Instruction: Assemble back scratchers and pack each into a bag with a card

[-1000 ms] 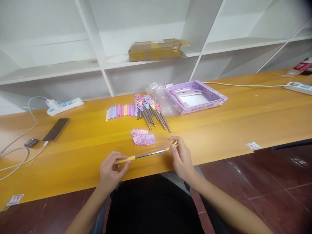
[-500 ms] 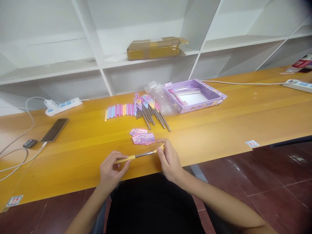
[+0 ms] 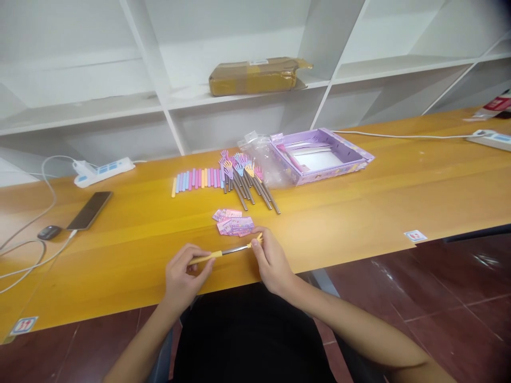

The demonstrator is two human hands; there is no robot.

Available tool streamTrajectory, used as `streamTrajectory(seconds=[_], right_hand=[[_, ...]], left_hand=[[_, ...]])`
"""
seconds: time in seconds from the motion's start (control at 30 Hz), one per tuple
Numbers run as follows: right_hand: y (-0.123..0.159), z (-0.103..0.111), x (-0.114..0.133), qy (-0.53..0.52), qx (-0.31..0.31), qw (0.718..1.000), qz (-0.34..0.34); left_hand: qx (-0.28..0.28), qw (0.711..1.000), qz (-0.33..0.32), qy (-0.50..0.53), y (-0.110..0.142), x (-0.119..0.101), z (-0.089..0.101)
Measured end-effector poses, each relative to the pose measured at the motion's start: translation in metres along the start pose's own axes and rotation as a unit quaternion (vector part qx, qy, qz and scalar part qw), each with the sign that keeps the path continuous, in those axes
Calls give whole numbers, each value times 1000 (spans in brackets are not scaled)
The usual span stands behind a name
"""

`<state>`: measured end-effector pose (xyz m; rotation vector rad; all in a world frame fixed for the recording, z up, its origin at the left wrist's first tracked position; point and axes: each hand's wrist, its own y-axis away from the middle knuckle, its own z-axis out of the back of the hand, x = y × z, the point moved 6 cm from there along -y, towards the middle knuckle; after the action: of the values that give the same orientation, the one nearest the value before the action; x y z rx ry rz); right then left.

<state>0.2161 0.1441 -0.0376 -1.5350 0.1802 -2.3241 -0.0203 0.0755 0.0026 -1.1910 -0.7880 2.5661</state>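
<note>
My left hand (image 3: 184, 271) is closed around the yellow handle of a back scratcher (image 3: 235, 249), whose metal rod runs out to the right. At the other end, my right hand (image 3: 272, 260) pinches the yellow claw-shaped head, its fingers covering part of it. The scratcher is held roughly level above the table near its front edge. Just beyond it lies a small heap of pink and purple printed cards (image 3: 235, 223). Further back are a pile of back scratcher heads on metal rods (image 3: 245, 181) and a row of coloured handle sleeves (image 3: 197, 179).
A purple open box (image 3: 319, 173) stands at the back, with crumpled clear plastic bags (image 3: 261, 159) beside it. On the left are a phone (image 3: 90, 210), a black mouse (image 3: 49, 232), cables and a power strip (image 3: 104, 172). A taped carton (image 3: 255, 80) sits on the shelf.
My right hand has shifted slightly left with the claw head, so less of the metal rod shows between my hands. My left hand stays nearly still on the handle.
</note>
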Motion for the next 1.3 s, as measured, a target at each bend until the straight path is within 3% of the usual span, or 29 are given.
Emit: streamTrajectory(seconds=[0.9,1.2,1.3], right_hand=[[-5,-4,1,-10,3,1000,-15],[-10,29,2,9,128,992,-13],[-10,31,0,41,157,987,-5]], left_hand=[[-22,999,-30,-2,-4,-8,-6],[75,996,0,39,3,1,-15],[72,997,33,23,-1,4,-13]])
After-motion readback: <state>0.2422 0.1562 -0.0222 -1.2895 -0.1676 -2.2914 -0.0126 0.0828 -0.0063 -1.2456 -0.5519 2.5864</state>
